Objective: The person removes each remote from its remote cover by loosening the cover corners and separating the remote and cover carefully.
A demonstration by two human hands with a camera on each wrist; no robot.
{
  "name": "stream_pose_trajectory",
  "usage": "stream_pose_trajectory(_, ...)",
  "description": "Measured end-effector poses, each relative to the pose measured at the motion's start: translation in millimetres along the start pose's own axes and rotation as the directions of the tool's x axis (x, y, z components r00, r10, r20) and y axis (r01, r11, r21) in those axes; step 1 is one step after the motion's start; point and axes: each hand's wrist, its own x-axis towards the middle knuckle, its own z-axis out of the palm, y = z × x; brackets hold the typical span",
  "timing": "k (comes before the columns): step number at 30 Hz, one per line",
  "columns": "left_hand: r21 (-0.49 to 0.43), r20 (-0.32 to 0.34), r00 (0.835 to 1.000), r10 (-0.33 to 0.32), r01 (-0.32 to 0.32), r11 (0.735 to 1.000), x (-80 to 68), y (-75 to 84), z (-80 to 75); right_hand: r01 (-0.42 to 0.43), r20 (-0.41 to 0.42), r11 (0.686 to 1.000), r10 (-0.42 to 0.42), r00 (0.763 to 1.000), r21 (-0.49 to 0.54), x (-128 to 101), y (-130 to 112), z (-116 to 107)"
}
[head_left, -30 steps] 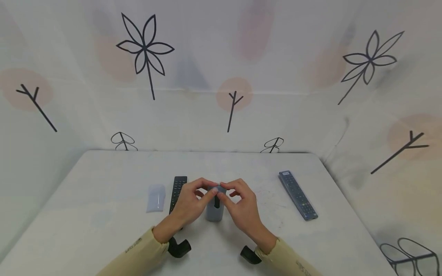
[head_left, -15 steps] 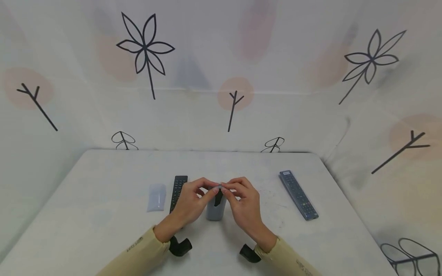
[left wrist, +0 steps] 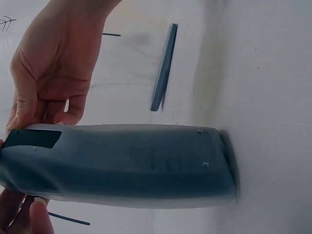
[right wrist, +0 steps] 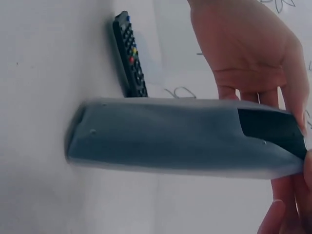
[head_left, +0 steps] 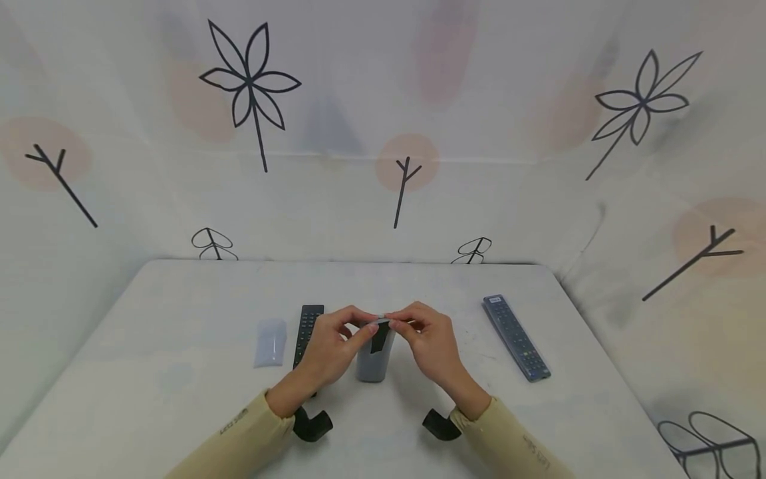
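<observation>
A remote control (head_left: 372,370) in a hazy, translucent cover stands on end on the table between both hands. Near its top, a dark patch (right wrist: 268,127) of the back shows through an angular opening in the cover. My left hand (head_left: 328,347) pinches the upper left corner between thumb and fingers. At the upper right corner my right hand (head_left: 435,344) does likewise, its thumb on the near side and fingers behind. In the left wrist view the smooth back of the covered remote (left wrist: 141,165) spans the picture. Its button side is hidden.
A black remote (head_left: 308,329) lies behind the left hand, partly covered by it. Left of that is a flat translucent packet (head_left: 270,342). A blue-grey remote (head_left: 517,338) lies slanted on the right. Black curved pieces (head_left: 314,426) hang under both wrists.
My right hand has shifted slightly right and up, its thumb moving from the middle of the top to the right corner. The dark patch looks wider. My left hand stays nearly still.
</observation>
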Motion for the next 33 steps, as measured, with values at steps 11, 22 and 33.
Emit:
stream_pose_trajectory(11,-0.002,-0.006,1.0,0.005,-0.005,1.0,-0.3,-0.9,1.7,-0.282,0.355,0.932,0.19,0.915,0.228,20,12,-18)
stream_pose_trajectory(22,-0.001,-0.021,0.999,0.032,-0.032,0.999,-1.8,0.7,2.1,-0.443,0.494,0.794,0.212,0.843,0.416,25,20,-16)
stream_pose_trajectory(33,-0.031,-0.048,0.998,-0.048,0.047,0.998,2.5,-0.7,3.3,-0.443,0.289,0.819,0.353,0.89,0.365,16,13,-3)
